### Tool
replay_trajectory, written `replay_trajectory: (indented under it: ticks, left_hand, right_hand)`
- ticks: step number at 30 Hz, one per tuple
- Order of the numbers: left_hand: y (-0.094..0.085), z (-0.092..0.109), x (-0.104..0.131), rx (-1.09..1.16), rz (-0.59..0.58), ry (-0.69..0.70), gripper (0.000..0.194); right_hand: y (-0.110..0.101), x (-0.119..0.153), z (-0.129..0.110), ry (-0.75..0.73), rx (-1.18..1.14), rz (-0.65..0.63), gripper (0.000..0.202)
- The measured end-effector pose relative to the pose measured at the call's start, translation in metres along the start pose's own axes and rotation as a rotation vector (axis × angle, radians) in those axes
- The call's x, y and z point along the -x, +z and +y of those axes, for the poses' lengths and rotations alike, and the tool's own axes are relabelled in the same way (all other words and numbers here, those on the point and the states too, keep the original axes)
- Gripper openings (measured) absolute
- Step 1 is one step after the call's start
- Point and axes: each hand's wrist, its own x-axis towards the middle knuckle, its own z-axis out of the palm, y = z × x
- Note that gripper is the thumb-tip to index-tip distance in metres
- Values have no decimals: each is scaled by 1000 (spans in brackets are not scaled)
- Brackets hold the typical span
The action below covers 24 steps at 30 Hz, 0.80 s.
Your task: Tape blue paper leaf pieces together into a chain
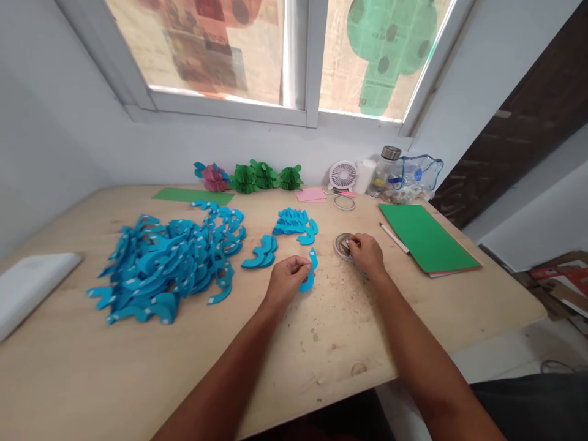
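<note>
- The left hand (285, 278) has its thumb and fingers pinched nearly closed on 1 wavy blue paper piece (309, 283), which sticks out above and below the fingertips, near the middle of the wooden table (275, 380).
- The right hand (369, 252) is at the tape roll (339, 245), its fingers curled in and the thumb close to them — whether they grip the roll or only its tape, the view cannot tell.
- The 2 hands are apart, with bare wood between them.
- Beyond the left hand lie 2 smaller groups of blue pieces: a short stack (261, 252) nearer the person and an overlapping row (291, 222) farther back.
- A large heap (169, 257) of similar blue pieces, many with small pale squares on them, spreads over the left part of the table.
- To the right of the right hand, a white pen (394, 237) lies just beside the green sheets (427, 239).
- Along the wall stand 3 green paper ornaments (265, 175) and 1 pink-and-blue ornament (215, 177); farther right are a small fan (343, 176), a white cylinder (365, 176), a bottle (384, 171) and a clear plastic bag (416, 177).
- Pink paper (311, 195) lies flat in front of the wall — left of the fan.
</note>
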Motion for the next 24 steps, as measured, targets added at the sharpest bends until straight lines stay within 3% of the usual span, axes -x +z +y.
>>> replay_trajectory:
  ticks: [14,24]
  left_hand:
    - [1,4,2,28,11,-38,12]
    - [2,7,4,42,26,-32,9]
  right_hand:
    - [4,2,-12,-56,145,79,10]
    - [11,3,-12,7,97,71,10]
